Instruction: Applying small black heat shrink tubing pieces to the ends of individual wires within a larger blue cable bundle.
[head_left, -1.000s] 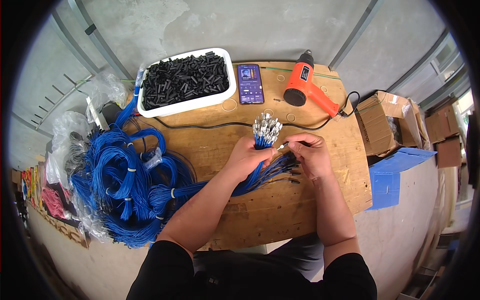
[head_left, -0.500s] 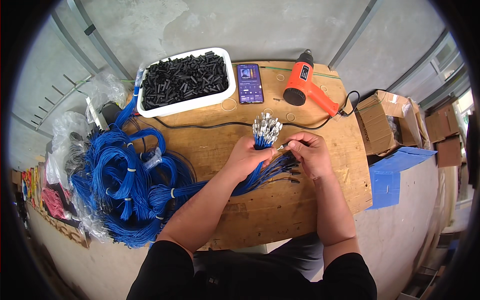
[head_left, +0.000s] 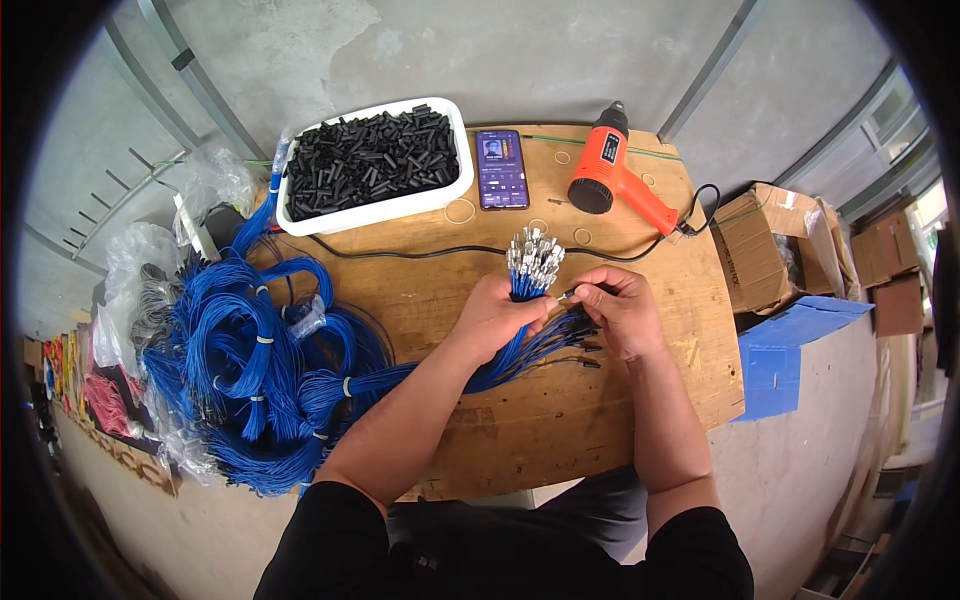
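Note:
My left hand is closed around a bundle of blue wires, whose bare metal terminals fan upward above the fist. Between the thumb and fingers of my right hand is a small black sleeve, at the end of a single wire beside my left thumb. Below the right hand, several other wire ends carry black sleeves. The bundle runs left under my left forearm to a large heap of coiled blue wires, tied in places with pale bands.
A white tub full of short black tubes stands at the back left of the wooden table. Beside it lie a phone and an orange heat gun with a black cord. Cardboard boxes stand to the right.
The black sleeve in my right hand now covers more of the terminal, where bare metal showed before. Both hands stay almost in place.

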